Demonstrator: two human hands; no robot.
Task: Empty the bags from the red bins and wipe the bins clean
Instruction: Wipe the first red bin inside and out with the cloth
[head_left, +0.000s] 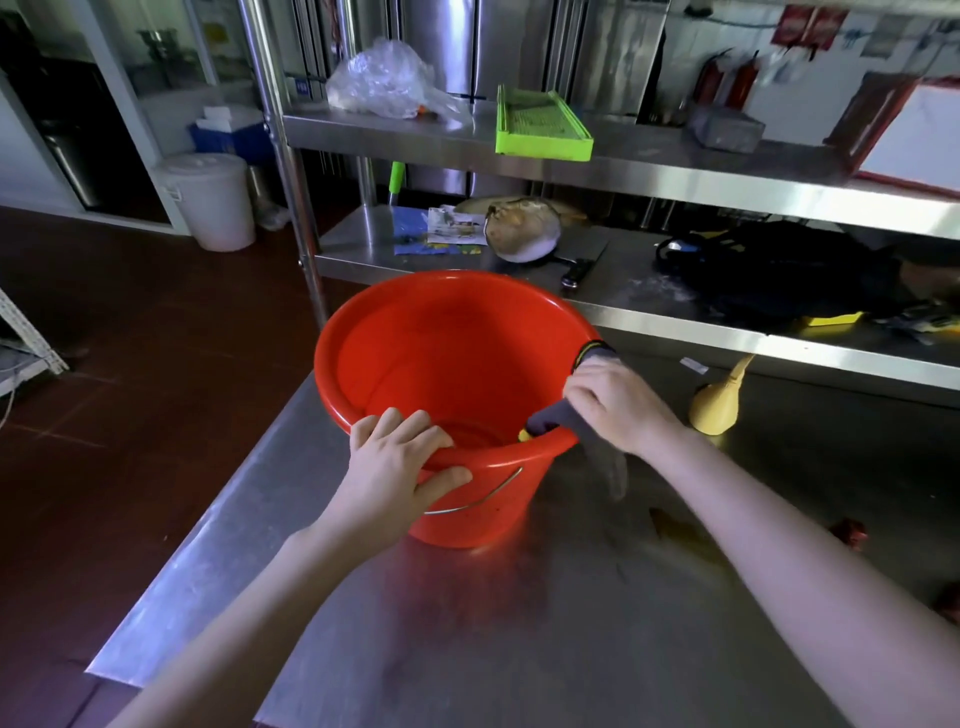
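Note:
A red bin (441, 358) with a wire handle stands on the steel table (467, 623), tilted a little toward me, with no bag inside. My left hand (400, 462) grips its near rim, fingers inside and thumb outside. My right hand (618, 405) presses a dark grey cloth with yellow trim (550, 421) against the right rim; the cloth drapes over the edge, partly inside and partly outside. A crumpled clear plastic bag (384, 83) lies on the upper shelf.
A yellow funnel (719, 400) lies on the table right of the bin. The steel shelf behind holds a green tray (540, 124), a pan (524, 234), a cleaver and a black bag (779, 275). A white lidded bucket (213, 202) stands on the floor at left.

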